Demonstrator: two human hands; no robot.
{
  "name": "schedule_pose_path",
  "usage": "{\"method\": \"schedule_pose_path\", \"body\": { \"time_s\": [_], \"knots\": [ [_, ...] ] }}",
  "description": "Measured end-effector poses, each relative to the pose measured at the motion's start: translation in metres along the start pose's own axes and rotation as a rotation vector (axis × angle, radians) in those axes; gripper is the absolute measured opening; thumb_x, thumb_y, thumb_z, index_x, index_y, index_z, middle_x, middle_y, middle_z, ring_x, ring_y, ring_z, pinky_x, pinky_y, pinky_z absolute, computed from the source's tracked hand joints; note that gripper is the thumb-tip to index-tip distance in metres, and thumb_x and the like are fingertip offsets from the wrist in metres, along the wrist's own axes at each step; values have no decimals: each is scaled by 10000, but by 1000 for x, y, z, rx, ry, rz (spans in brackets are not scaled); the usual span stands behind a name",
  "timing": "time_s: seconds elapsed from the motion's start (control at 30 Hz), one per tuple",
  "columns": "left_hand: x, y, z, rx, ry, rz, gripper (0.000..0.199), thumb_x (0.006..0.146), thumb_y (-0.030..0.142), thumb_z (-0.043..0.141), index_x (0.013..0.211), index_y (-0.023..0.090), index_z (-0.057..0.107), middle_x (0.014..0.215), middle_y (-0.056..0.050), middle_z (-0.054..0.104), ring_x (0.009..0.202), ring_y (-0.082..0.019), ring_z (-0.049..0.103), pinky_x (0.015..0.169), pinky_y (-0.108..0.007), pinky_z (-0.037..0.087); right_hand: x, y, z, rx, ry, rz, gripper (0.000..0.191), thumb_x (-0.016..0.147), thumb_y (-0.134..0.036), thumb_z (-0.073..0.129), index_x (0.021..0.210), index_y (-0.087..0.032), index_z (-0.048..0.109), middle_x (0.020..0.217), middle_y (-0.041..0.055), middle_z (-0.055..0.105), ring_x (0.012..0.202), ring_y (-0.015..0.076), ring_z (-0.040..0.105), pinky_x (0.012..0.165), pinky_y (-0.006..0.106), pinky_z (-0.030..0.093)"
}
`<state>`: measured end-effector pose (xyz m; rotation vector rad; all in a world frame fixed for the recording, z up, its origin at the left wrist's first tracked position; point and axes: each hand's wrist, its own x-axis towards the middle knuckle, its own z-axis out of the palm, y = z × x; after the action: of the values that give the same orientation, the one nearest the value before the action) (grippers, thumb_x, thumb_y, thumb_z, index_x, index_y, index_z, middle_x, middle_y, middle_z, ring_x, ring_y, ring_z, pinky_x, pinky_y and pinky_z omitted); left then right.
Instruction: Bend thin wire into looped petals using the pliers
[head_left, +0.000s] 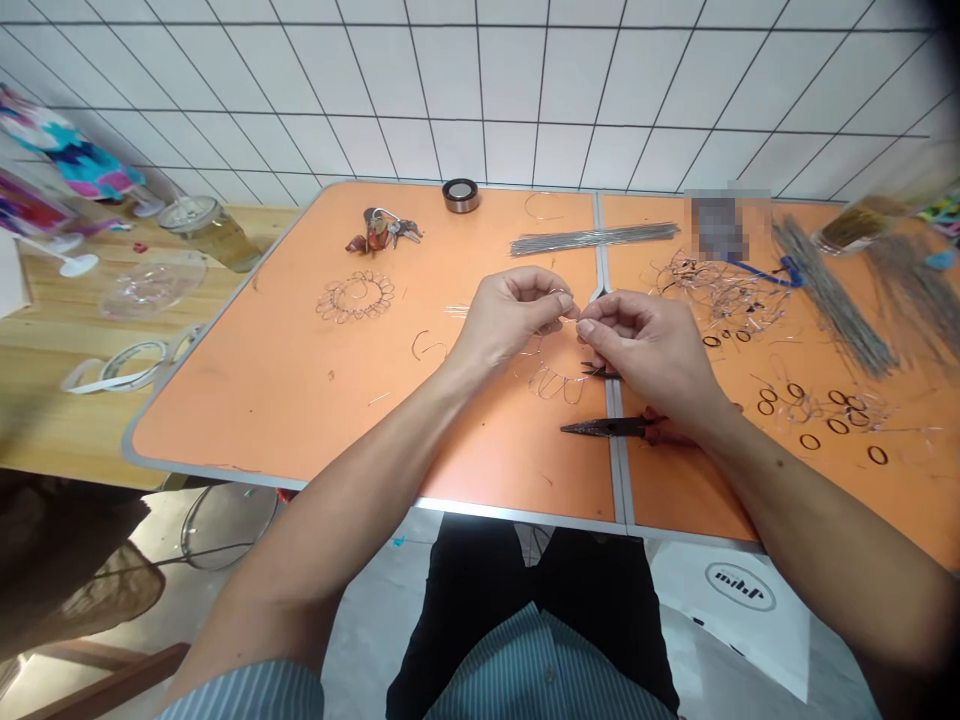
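My left hand [521, 312] and my right hand [641, 345] meet over the orange table [300, 400], each with its fingers pinched on thin wire. A looped wire piece [559, 380], shaped like petals, hangs or lies just below the fingertips; whether it touches the table I cannot tell. Dark-jawed pliers [607, 428] lie under my right wrist, pointing left. The jaws of another tool [600, 371] show beneath my right hand. To the left, a round wire flower ring [356, 297] lies flat.
Bundles of straight wire [592, 240] lie at the back and right [836, 300]. Tangled wire [724, 290] and several small dark rings [838, 426] are at the right. Keys [384, 232] and a tape roll [460, 196] sit at the back. A lidded jar [210, 232] stands on the wooden table.
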<state>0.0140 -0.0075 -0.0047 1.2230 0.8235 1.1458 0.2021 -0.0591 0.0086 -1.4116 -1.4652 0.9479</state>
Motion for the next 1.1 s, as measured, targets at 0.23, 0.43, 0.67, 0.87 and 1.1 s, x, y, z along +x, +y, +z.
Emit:
{"method": "schedule_pose_path", "body": {
  "time_s": [0.23,0.43,0.67,0.87,1.1],
  "knots": [
    [-2,2,0,38,17,-19,111,813,251,912,781,221,810,802,-19,796,686,-108,647,674,-245,542,0,5,1,37,-21,-19,133,890,-353,858,902,-239,790,831,7,739,692,164,657,595,312,603],
    [-4,2,3,104,32,-50,163,765,296,951,750,212,812,716,-4,715,662,-117,619,629,-245,476,4,17,0,77,-77,-26,150,908,-375,809,909,-227,784,818,1,715,699,153,617,588,286,575],
    [-4,-5,0,215,45,-51,239,746,384,969,779,188,837,754,-25,742,691,-133,631,661,-265,499,6,22,1,118,-91,6,208,861,-422,798,931,-225,792,874,25,744,758,177,647,600,289,606],
    [-6,-4,2,233,-10,-116,296,722,416,1009,829,190,850,775,-23,747,712,-139,640,683,-271,491,7,25,2,59,-77,9,178,890,-396,768,912,-222,799,844,22,738,744,170,655,587,272,548],
    [-5,-6,1,137,28,-211,423,585,371,1078,890,189,848,774,1,757,719,-138,686,730,-270,555,8,23,1,88,-70,34,174,854,-378,771,908,-213,795,836,7,725,681,151,641,557,279,563]
  ]
}}
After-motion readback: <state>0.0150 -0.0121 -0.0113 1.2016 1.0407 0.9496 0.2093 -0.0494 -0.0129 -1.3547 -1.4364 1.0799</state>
